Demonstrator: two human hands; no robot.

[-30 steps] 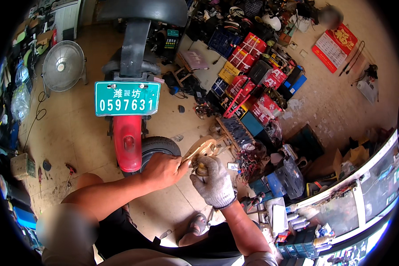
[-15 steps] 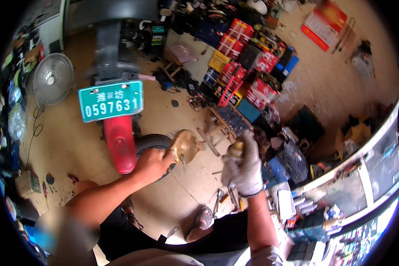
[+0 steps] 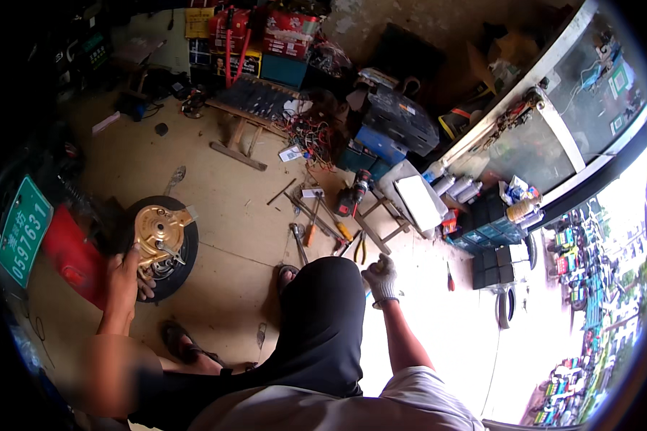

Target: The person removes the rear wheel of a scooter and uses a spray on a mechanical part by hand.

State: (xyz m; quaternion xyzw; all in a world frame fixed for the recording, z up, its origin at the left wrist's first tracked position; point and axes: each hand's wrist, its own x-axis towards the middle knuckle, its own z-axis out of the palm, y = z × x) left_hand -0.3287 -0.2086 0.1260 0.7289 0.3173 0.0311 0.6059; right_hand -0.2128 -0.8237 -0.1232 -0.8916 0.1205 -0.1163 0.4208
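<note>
A gold-coloured brake plate point(image 3: 158, 228) with a lever on its face appears in front of a black-tyred wheel point(image 3: 187, 248). Whether plate and wheel touch, I cannot tell. My bare left hand point(image 3: 124, 276) grips the plate's lower left edge, its fingers partly hidden. Well over to the right, beside my knee, my right hand point(image 3: 381, 277) wears a pale knit glove. Its fingers are curled closed, and anything inside them is hidden. Close by on the floor lie pliers point(image 3: 361, 248) with yellow handles and an orange-handled screwdriver point(image 3: 311, 233).
At the left stands a scooter's red rear mudguard point(image 3: 72, 262) with a green plate point(image 3: 25, 230). A red and black power drill point(image 3: 355, 192) rests beyond the tools. Further off are a low wooden bench point(image 3: 255, 100), tangled wires point(image 3: 313, 136) and a dark toolbox point(image 3: 399, 118).
The view has swung right. The brake plate, held clear of the wheel before, now overlaps it. My gloved right hand has moved away from the plate, toward my knee.
</note>
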